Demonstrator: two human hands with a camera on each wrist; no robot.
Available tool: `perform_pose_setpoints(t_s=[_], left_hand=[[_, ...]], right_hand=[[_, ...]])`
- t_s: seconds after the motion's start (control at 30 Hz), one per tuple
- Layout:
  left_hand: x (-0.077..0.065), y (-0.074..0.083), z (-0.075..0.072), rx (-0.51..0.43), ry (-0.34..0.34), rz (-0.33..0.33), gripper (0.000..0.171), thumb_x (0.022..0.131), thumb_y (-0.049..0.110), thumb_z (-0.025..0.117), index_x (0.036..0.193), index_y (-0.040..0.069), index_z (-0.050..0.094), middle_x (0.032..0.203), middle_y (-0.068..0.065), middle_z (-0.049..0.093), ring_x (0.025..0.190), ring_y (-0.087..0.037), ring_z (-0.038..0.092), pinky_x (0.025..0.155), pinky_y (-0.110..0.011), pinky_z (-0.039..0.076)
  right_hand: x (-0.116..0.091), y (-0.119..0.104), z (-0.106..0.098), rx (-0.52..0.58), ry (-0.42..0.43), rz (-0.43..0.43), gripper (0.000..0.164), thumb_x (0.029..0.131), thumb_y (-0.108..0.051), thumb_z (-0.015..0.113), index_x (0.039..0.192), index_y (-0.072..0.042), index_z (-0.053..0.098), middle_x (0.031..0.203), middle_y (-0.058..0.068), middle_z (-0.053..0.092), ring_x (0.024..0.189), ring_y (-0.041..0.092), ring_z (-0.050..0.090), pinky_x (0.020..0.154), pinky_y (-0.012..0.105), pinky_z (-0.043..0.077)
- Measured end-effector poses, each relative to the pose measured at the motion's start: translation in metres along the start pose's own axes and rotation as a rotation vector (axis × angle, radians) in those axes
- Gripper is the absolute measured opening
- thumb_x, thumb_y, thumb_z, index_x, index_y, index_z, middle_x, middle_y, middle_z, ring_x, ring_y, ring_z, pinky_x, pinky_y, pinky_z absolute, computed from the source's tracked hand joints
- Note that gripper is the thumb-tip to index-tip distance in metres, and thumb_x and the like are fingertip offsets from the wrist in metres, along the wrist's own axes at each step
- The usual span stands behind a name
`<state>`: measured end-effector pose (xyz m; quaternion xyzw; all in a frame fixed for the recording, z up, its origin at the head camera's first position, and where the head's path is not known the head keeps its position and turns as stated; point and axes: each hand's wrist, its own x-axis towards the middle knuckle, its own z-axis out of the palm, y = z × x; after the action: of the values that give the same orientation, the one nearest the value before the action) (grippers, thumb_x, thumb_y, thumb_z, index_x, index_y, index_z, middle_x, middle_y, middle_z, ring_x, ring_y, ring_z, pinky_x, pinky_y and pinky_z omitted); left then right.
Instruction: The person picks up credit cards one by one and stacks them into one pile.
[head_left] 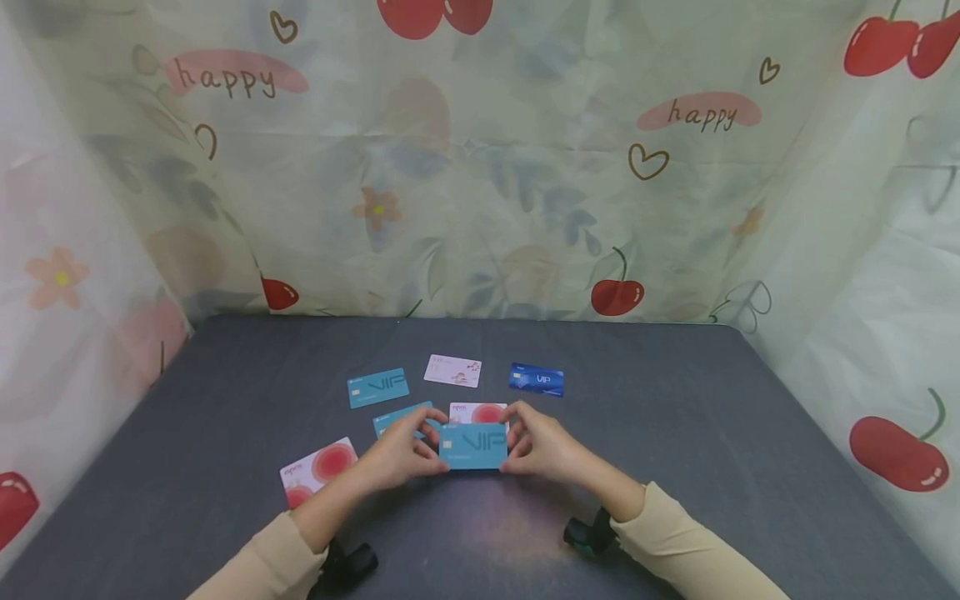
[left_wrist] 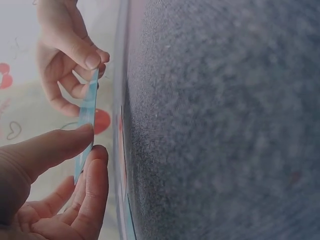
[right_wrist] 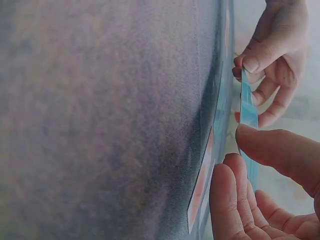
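The held card (head_left: 473,447) is raised above the table (head_left: 675,467), its ends pinched by left hand (head_left: 401,452) and right hand (head_left: 546,447) fingers. Beyond it lie a white card (head_left: 450,372) and a blue card (head_left: 536,381); left of it, two teal cards (head_left: 377,389).

2 plain, lightly creased beige sleeves (head_left: 697,546); 2 black wrist-worn cameras (head_left: 588,535)

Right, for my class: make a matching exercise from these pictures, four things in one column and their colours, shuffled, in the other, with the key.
Things
1. Held card
2. Rightmost far-row card
3. Middle far-row card
4. Left sleeve

Colours
A. beige
B. dark blue
C. teal
D. pale pink

Pairs: 1-C; 2-B; 3-D; 4-A
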<state>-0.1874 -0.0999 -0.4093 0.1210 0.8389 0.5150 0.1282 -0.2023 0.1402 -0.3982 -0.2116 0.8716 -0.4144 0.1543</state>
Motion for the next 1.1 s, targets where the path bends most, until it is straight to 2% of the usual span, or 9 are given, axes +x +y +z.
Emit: perform_pose_setpoints(t_s=[0.3,0.8,1.1], left_hand=[[-0.0027,0.0009,0.0003,0.0,-0.035,0.046,0.051,0.074,0.002,0.075,0.118,0.002,0.05,0.088,-0.012,0.052,0.07,-0.013,0.065,0.064,-0.024,0.053],[-0.0034,0.0035,0.0053,0.083,-0.059,-0.006,0.052,0.071,0.003,0.077,0.115,0.004,0.05,0.087,-0.009,0.055,0.068,-0.01,0.061,0.063,-0.024,0.052],[-0.0041,0.0046,0.0092,0.11,-0.079,0.015,0.051,0.069,0.0,0.078,0.113,0.002,0.052,0.086,-0.01,0.053,0.067,-0.011,0.061,0.06,-0.024,0.05]], right_hand=[[0.0001,0.0009,-0.0001,-0.006,-0.029,0.05,0.053,0.073,-0.006,0.077,0.116,-0.003,0.045,0.085,0.006,0.055,0.072,0.012,0.06,0.065,0.024,0.052],[-0.003,0.0047,0.001,-0.017,-0.066,0.032,0.051,0.073,-0.006,0.077,0.114,-0.002,0.045,0.083,0.008,0.056,0.07,0.013,0.058,0.065,0.022,0.052],[-0.0047,0.007,0.0014,-0.023,-0.099,0.038,0.051,0.072,-0.005,0.077,0.111,-0.002,0.045,0.082,0.007,0.056,0.067,0.012,0.058,0.061,0.021,0.049]])
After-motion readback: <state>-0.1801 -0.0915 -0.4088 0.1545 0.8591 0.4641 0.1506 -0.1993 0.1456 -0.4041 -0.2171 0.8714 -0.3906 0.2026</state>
